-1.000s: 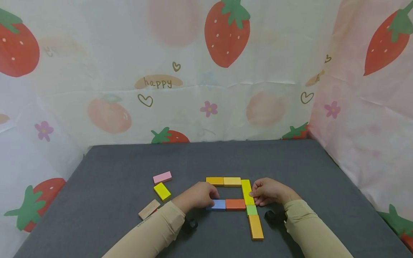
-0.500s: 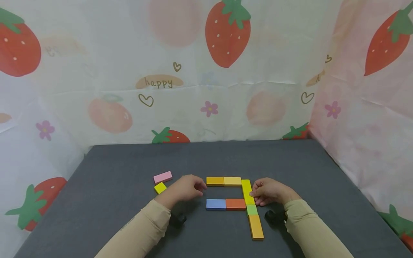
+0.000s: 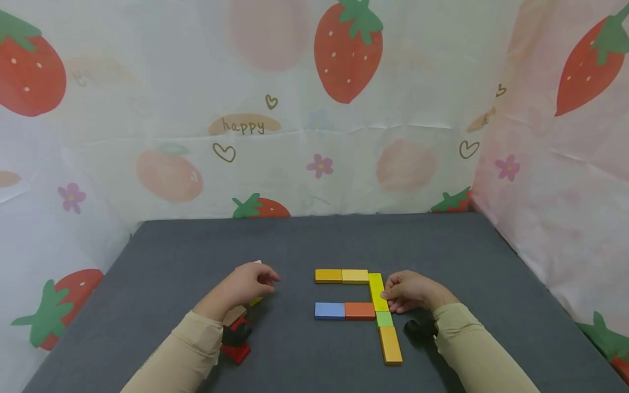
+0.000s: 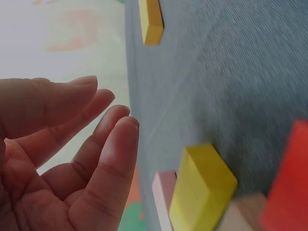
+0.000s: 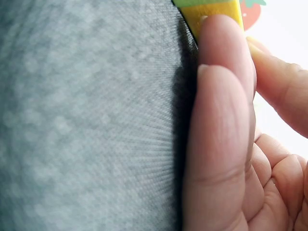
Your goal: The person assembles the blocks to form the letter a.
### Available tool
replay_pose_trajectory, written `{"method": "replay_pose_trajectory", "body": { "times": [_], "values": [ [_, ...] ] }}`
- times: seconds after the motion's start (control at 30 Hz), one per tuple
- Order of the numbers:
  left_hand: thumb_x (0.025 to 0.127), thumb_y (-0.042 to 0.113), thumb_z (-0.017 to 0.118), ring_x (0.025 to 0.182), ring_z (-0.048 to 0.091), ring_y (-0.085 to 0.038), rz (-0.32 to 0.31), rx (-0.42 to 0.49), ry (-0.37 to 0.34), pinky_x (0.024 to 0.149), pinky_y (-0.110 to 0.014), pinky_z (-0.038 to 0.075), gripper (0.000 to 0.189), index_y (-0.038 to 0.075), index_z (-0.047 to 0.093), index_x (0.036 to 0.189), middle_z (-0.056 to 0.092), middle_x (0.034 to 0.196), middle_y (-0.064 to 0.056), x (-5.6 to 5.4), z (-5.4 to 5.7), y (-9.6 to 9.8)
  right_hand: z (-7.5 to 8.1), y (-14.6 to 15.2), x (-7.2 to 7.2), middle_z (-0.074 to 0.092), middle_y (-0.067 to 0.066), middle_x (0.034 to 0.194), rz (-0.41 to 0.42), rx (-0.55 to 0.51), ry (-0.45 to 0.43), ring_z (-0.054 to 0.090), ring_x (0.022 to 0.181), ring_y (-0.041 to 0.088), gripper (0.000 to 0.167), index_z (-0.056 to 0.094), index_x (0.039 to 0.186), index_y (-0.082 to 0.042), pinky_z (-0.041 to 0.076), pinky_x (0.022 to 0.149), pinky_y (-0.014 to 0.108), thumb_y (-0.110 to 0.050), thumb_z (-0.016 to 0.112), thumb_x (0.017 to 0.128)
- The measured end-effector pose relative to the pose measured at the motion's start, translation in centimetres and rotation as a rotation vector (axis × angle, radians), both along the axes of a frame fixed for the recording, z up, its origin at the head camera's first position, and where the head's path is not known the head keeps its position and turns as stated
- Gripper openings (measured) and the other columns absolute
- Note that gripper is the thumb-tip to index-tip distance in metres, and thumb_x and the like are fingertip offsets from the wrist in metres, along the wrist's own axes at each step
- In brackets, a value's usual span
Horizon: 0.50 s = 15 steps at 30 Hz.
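Leftmost, the left hand (image 3: 243, 285) hung with fingers apart, holding nothing; the loose yellow block (image 4: 192, 192) lay below it, far from the right hand (image 3: 415, 291), whose straight fingers touched the long yellow block (image 3: 376, 289), its length pointing away from the person.

The table (image 3: 304, 243) is a flat top with a dark grey, woven surface. On it a long yellow block (image 3: 377, 288), a green block (image 3: 384, 319) and a long amber block (image 3: 390, 345) form a column; leftward from it run two rows, a golden block (image 3: 328, 276) with a cream block (image 3: 355, 277), and a blue block (image 3: 329, 310) with an orange-red block (image 3: 360, 311). Farther left lie pink (image 4: 165, 195), shorter yellow (image 4: 199, 190), bare-wood (image 3: 235, 314) and red (image 3: 238, 353) pieces, partly hidden.
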State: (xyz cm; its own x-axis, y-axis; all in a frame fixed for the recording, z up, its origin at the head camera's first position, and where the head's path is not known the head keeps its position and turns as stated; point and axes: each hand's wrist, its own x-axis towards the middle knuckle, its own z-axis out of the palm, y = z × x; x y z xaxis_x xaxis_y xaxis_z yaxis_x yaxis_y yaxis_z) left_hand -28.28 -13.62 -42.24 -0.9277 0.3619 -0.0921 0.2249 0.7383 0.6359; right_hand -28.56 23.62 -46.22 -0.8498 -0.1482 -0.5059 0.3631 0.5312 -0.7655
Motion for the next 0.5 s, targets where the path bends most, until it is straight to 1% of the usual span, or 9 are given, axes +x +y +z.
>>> {"method": "replay_pose_trajectory", "body": {
  "times": [0.1, 0.23, 0.33, 0.5],
  "values": [
    [0.081, 0.008, 0.067, 0.078, 0.054, -0.012, 0.03, 0.02, -0.016, 0.066, -0.028, 0.046, 0.017, 0.009, 0.068, 0.098, 0.063, 0.089, 0.001, 0.3, -0.1, -1.0, 0.1, -0.1, 0.0, 0.06, 0.008, 0.068, -0.008, 0.004, -0.006, 0.058, 0.054, 0.015, 0.015, 0.058, 0.08, -0.005, 0.051, 0.056, 0.027, -0.018, 0.064, 0.084],
    [0.081, 0.005, 0.065, 0.077, 0.053, -0.015, 0.057, 0.035, -0.031, 0.067, -0.028, 0.048, 0.017, 0.006, 0.067, 0.098, 0.059, 0.083, 0.0, 0.8, -0.1, -2.3, 0.1, -0.1, -0.1, 0.06, 0.008, 0.068, -0.012, 0.007, -0.012, 0.058, 0.054, 0.014, 0.015, 0.058, 0.081, -0.005, 0.051, 0.056, 0.027, -0.018, 0.064, 0.084],
    [0.08, 0.005, 0.065, 0.076, 0.053, -0.016, 0.077, 0.015, -0.037, 0.068, -0.029, 0.048, 0.017, 0.006, 0.066, 0.097, 0.057, 0.082, -0.001, 1.2, -0.2, -3.4, 0.0, 0.0, -0.1, 0.06, 0.008, 0.068, -0.012, 0.007, -0.012, 0.058, 0.054, 0.014, 0.015, 0.058, 0.081, -0.005, 0.051, 0.056, 0.027, -0.018, 0.064, 0.084],
    [0.076, 0.01, 0.071, 0.076, 0.053, -0.016, 0.125, -0.044, -0.071, 0.069, -0.031, 0.049, 0.021, 0.008, 0.065, 0.096, 0.058, 0.082, -0.001, 1.7, -0.6, -5.5, -0.1, 0.0, -0.1, 0.061, 0.008, 0.069, -0.008, 0.004, -0.011, 0.059, 0.054, 0.014, 0.015, 0.058, 0.081, -0.005, 0.051, 0.056, 0.027, -0.018, 0.064, 0.085]
  ]
}}
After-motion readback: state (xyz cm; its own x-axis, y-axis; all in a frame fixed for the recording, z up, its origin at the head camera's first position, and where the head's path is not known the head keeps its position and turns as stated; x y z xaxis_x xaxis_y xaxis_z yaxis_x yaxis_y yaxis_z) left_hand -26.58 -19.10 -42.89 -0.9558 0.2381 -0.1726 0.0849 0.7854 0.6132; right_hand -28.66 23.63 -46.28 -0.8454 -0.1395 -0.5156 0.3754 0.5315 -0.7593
